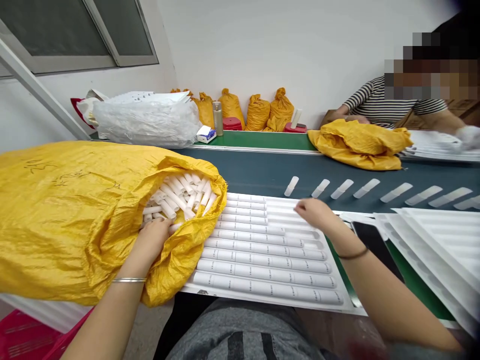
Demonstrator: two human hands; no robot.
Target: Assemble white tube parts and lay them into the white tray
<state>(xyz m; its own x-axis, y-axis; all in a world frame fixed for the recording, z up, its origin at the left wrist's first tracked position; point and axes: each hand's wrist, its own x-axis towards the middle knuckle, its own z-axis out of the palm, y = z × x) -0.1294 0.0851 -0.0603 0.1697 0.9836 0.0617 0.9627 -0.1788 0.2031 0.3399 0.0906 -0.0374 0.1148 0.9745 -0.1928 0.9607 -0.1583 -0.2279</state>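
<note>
Eight tubes (366, 188) on one belt (258, 172); left fingers (159, 227) inside one sack (82, 215), right fingers (304, 205) curled, both grips unclear.

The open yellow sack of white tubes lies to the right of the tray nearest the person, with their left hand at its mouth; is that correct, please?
Not quite: the head view shows the sack left of that tray, with the left hand at its mouth.

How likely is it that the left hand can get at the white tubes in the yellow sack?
Probably yes: the yellow sack lies with its mouth open, the left hand is at that opening right beside the white tubes, and nothing visible blocks it.
</note>
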